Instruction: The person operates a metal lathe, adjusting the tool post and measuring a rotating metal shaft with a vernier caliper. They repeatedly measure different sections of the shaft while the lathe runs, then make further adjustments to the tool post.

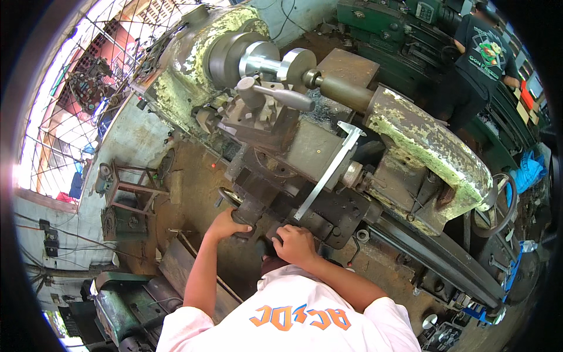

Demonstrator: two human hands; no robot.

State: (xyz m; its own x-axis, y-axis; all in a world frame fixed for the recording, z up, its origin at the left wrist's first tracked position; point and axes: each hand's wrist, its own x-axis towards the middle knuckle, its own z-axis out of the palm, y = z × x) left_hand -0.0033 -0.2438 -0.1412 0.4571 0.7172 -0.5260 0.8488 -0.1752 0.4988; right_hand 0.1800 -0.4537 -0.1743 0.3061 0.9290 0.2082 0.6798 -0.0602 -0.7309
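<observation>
A large metal lathe [431,129] with flaking green-yellow paint stands in front of me. My left hand [227,225] is closed at the handwheel [231,196] on the carriage front, its thumb lying along the near side and its fingers mostly hidden. Beside it, my right hand [295,243] is curled at the front of the carriage; whatever lies under its fingers is hidden. A shiny stepped metal workpiece [262,63] sits between the chuck [226,58] and the tailstock [346,94]. The tool post [258,108] with its lever handle [287,97] is near it. A vernier caliper [329,170] lies across the slide.
Another person [478,64] in dark clothes stands at a green machine [375,29] at the far right. A metal stand [132,185] is by the left wall, under a barred window [64,105]. A second green machine [126,311] is close at my lower left.
</observation>
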